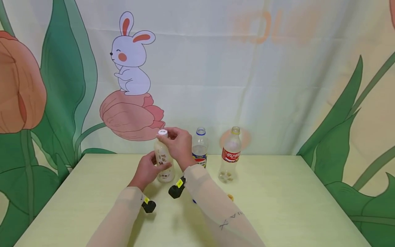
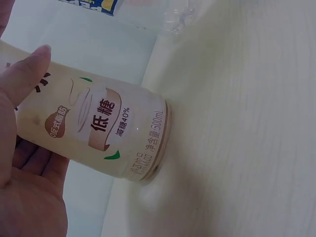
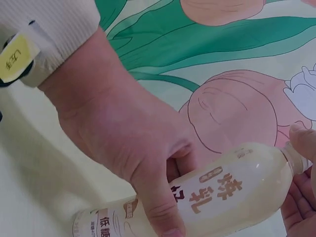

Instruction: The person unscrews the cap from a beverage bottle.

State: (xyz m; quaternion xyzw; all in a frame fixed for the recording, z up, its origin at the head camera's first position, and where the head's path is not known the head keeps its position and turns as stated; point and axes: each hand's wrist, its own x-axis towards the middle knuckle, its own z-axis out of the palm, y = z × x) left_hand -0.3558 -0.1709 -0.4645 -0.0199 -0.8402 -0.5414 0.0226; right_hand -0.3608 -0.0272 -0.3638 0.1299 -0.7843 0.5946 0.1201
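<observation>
A cream-coloured milk drink bottle [image 1: 164, 156] with brown lettering stands upright on the table, just left of the middle. My left hand [image 1: 147, 170] grips its body from the left, thumb across the front and fingers round the back. At the top, my right hand [image 1: 180, 144] pinches the white cap [image 1: 162, 132] between thumb and fingers. In the left wrist view, the bottle's lower label [image 2: 101, 118] shows below the left hand [image 2: 37, 197], the base close over the table. The right wrist view has the right hand [image 3: 302, 197] round the neck end.
Right of the hands stand an uncapped bottle with a blue label [image 1: 200, 151] and an uncapped cola bottle with a red label [image 1: 231, 156]. An orange-yellow cap [image 1: 230, 197] and a blue cap [image 1: 194, 201] lie partly behind the right forearm. A printed curtain [image 1: 197, 79] hangs behind the table [image 1: 293, 206].
</observation>
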